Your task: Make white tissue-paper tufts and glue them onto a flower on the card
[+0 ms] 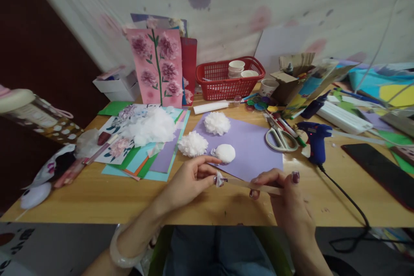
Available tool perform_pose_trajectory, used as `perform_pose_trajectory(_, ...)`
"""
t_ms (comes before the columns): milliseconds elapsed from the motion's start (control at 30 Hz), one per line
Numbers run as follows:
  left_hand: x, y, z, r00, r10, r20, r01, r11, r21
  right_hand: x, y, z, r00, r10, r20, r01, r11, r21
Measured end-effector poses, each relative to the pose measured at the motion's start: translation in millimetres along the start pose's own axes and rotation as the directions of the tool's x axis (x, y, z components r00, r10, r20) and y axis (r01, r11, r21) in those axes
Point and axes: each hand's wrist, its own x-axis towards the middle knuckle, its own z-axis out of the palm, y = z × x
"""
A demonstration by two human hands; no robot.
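Observation:
Over the table's front edge, my left hand (189, 179) pinches a small scrap of white tissue paper (219, 178) between thumb and finger. My right hand (289, 200) grips a thin pale stick (242, 184), whose dark tip meets the scrap. Just beyond my left fingers lies a white rounded piece (225, 153) with a bit of tissue at its left side. Two ruffled white paper flowers sit behind it: one flower (217, 123) on the purple sheet (255, 142), the other flower (193, 144) at the sheet's left edge.
White tissue (153, 126) is heaped on coloured paper at left. A red basket (223, 82) holding cups stands behind, beside a pink flower picture (157, 67). Scissors (280, 138), a blue glue gun (317, 140) with its trailing cable and a phone (380, 172) lie at right.

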Motion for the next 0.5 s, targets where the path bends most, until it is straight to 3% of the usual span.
perform_pose_trajectory(267, -4.4, 6.2, 1.3, 0.996, -0.044, 0.073, 0.054, 0.987, -0.152, -3.4, 3.4, -5.1, 1.0, -0.027, -0.014, 0.027, 0.999, -0.03)
perform_pose_trajectory(500, -1.4, 5.9, 4.7, 1.0, -0.026, 0.005, 0.026, 0.997, -0.072, -4.5, 0.5, -5.8, 0.997, -0.077, -0.028, 0.076, 0.996, -0.042)
